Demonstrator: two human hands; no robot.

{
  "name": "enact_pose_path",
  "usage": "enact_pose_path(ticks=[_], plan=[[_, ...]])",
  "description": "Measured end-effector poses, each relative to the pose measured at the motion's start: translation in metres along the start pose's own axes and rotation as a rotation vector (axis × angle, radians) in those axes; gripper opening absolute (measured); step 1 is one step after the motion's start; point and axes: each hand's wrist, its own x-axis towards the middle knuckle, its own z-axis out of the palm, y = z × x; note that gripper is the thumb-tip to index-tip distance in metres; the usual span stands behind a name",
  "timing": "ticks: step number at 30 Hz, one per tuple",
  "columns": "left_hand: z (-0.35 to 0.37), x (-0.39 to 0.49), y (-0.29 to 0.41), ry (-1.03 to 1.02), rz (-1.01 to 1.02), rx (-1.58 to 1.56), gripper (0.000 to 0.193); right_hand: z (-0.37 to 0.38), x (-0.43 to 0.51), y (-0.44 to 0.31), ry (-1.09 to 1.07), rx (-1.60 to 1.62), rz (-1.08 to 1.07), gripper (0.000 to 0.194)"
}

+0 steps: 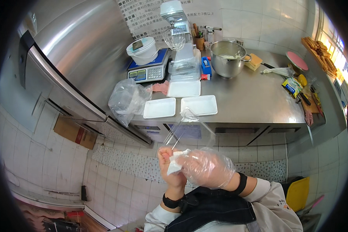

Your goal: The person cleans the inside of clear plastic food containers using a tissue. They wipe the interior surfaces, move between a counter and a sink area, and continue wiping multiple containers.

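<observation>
My bare left hand (171, 174) is curled at the near edge of a clear plastic lid (191, 132) and appears to hold it. The lid is tilted up in front of the counter edge. A clear disposable glove covers my right hand (207, 168), which pinches a folded white tissue (175, 163) against the left hand. Part of the left fingers is hidden by the tissue. Beyond the lid, a white shallow tray (201, 105) and a second white tray (159, 108) lie near the counter's front edge. Another white tray (184, 88) sits just behind them.
A crumpled clear plastic bag (127, 100) hangs over the counter's front left edge. Behind are a digital scale (148, 74) bearing a white tub (142, 52), stacked clear lids (185, 69), a stand mixer (174, 14) and a steel pot (228, 65). A refrigerator door (66, 87) stands left.
</observation>
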Motion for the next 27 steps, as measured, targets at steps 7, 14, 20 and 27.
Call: enact_pose_path(ticks=[7,14,20,27], plan=[[-0.003,-0.005,0.009,0.008,0.110,-0.011,0.023,0.003,0.003,0.010,0.142,0.020,0.232,0.032],[-0.003,-0.012,0.014,0.089,0.136,-0.068,0.020,0.001,-0.010,0.001,0.087,-0.070,0.017,0.028],[-0.008,-0.015,0.014,0.115,0.180,-0.082,0.023,0.002,-0.022,-0.002,0.015,0.000,-0.137,0.033],[-0.009,-0.021,0.011,0.166,0.166,-0.130,0.022,0.003,-0.024,0.021,0.056,0.030,0.253,0.024]])
